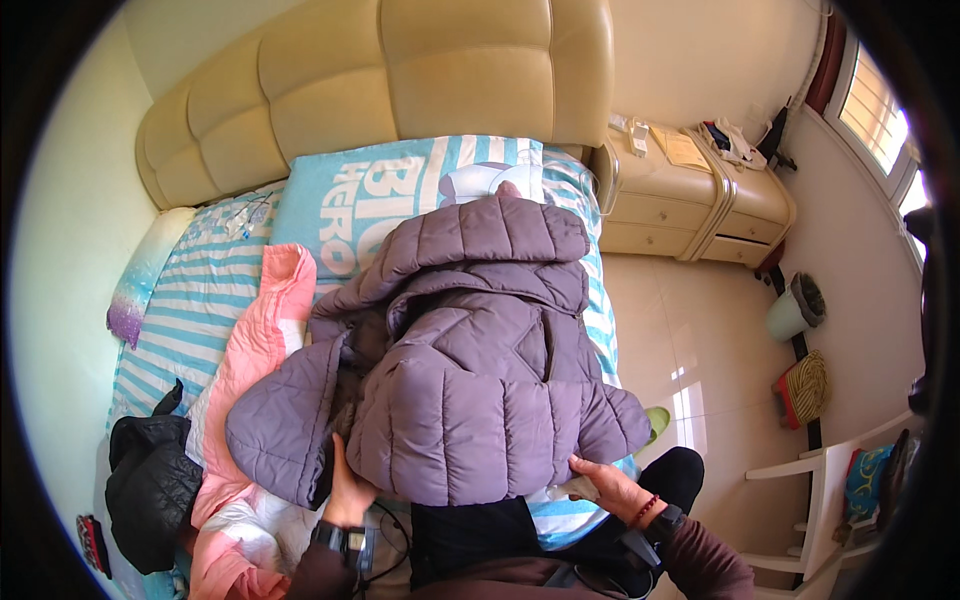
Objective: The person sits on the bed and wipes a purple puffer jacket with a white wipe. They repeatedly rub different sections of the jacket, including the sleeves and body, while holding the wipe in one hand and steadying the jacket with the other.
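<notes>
A purple-grey padded jacket (472, 420) lies spread on the bed, its body and sleeves in quilted bands. Its hood (281, 424) is at the left. My left hand (349, 484) grips the jacket's near edge between hood and body, with some fingers hidden in the fabric. At the near right corner, my right hand (615, 487) holds the jacket's edge between thumb and fingers. A small pale piece of material, unclear what, shows under that hand. Left of the jacket is a pink and white quilted cover (244, 390), partly beneath it.
A blue-striped sheet (187, 307) and lettered pillow (315, 199) lie before a padded headboard (450, 67). A black garment (154, 480) is at the left. Rightward are bedside cabinets (652, 202), a waste bin (787, 311), a green slipper (657, 424) and a white chair (817, 510).
</notes>
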Demonstrator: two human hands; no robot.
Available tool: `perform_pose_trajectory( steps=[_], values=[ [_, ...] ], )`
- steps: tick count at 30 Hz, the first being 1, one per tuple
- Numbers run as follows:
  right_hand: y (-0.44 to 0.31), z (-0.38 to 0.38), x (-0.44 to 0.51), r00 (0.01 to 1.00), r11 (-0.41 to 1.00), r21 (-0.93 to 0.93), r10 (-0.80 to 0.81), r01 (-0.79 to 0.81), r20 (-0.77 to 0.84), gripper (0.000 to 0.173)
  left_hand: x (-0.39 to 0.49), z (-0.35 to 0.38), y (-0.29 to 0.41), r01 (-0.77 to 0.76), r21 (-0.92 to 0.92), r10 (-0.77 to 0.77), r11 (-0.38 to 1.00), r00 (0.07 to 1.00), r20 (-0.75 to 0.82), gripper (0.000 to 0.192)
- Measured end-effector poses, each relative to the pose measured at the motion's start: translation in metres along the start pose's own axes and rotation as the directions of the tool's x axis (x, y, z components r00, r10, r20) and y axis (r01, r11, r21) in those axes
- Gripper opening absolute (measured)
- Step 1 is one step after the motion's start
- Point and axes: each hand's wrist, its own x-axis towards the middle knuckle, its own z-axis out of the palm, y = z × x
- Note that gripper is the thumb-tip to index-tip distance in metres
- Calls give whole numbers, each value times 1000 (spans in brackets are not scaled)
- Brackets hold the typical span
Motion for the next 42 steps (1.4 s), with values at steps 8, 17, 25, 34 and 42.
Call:
perform_pose_trajectory(
  steps=[8,17,25,34,42],
  values=[
    [-20,13,10,998,998,-25,60,-61,-15,45,55,57,135,-387,336,440,858,893,-93,50],
    [-35,43,25,994,985,-165,68,-53,87,55,68,-41,129,58,268,-38,962,996,-78,76],
    [-21,10,11,967,977,-2,-212,214,145,59,-7,-18,35,-355,677,662,645,701,-263,62],
    [-16,-38,2,891,892,-39,-451,450,-47,41,-41,138,-38,-450,411,150,-793,510,847,90],
    [29,-41,-38,981,995,-87,-40,57,191,51,-25,175,-52,-579,248,-279,-776,669,689,44]
  ],
)
